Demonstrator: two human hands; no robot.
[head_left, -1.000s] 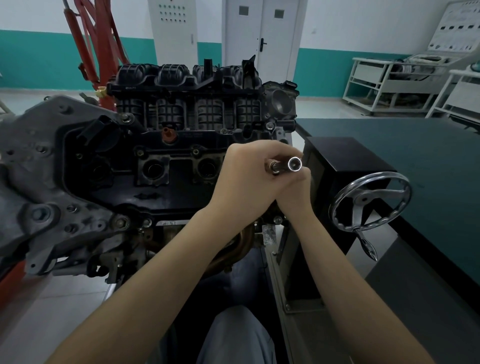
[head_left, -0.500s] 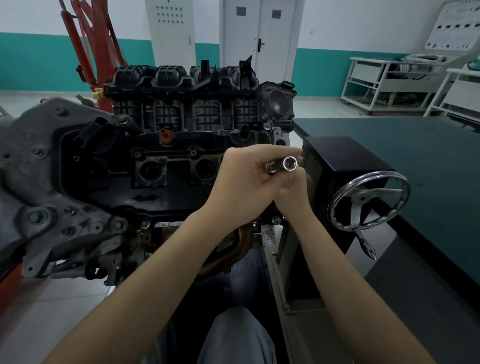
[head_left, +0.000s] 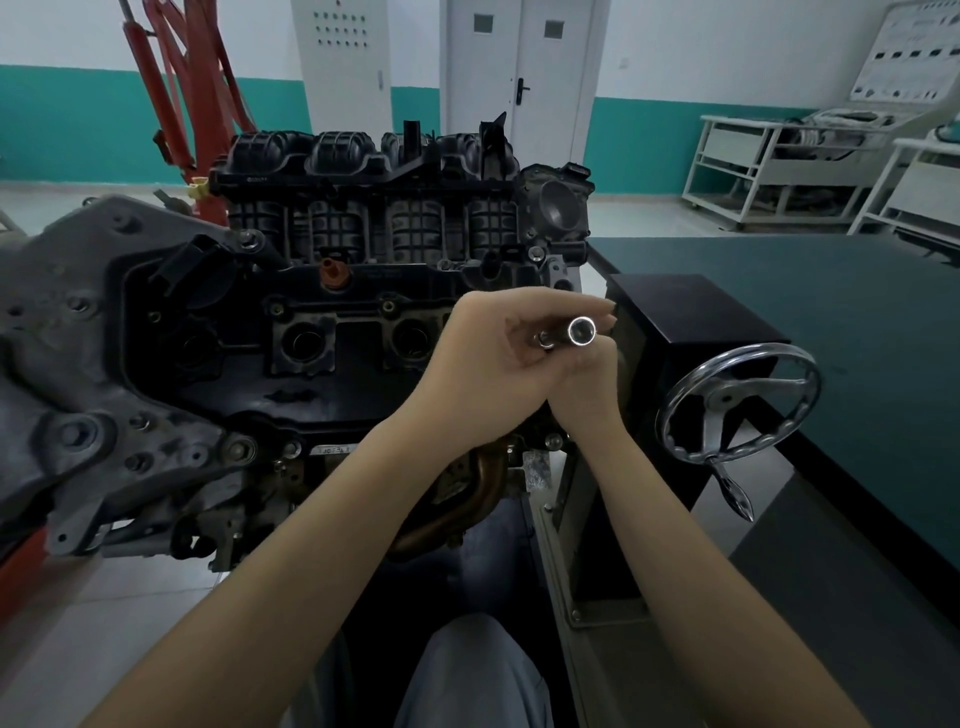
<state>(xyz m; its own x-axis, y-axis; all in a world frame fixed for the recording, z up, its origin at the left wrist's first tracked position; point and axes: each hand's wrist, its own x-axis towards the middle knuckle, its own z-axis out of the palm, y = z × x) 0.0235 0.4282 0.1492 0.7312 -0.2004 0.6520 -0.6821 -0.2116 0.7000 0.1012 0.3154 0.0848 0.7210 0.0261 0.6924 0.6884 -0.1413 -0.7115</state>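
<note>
Holding a chrome socket (head_left: 582, 331) up in front of the engine (head_left: 218, 364), the left hand (head_left: 493, 364) has its fingers curled round the tool, a closed grip. The socket's open round end faces the camera. A short bright stub (head_left: 543, 340) shows at its left end and runs into the palm. The right hand (head_left: 589, 389) sits just under the socket and touches the left hand. Its fingers are hidden behind the left hand and the tool, so I cannot tell whether it grips anything. Both forearms come up from the bottom edge and meet there.

In the picture the socket lies over the right end of the engine's black cover, just left of a black box (head_left: 691, 317). Whether it touches the engine cannot be told.

2 round wells (head_left: 301, 340) open in the cover to the left of the hands, with an orange cap (head_left: 332, 273) above them. The ribbed black manifold (head_left: 363, 171) runs along the top of the engine, and a throttle body (head_left: 558, 208) sits at its right end. A grey metal housing (head_left: 67, 322) fills the left side. A rusty pipe (head_left: 483, 483) curves below the wrists.

A chrome handwheel (head_left: 737, 405) stands on the near side of the box, its crank handle hanging down. A dark green table (head_left: 831, 312) stretches away to the right. Behind the engine are a red hoist (head_left: 176, 78), a white cabinet (head_left: 340, 57), a door (head_left: 519, 62) and white racks (head_left: 769, 166). The person's grey trouser leg (head_left: 467, 670) shows between the arms.
</note>
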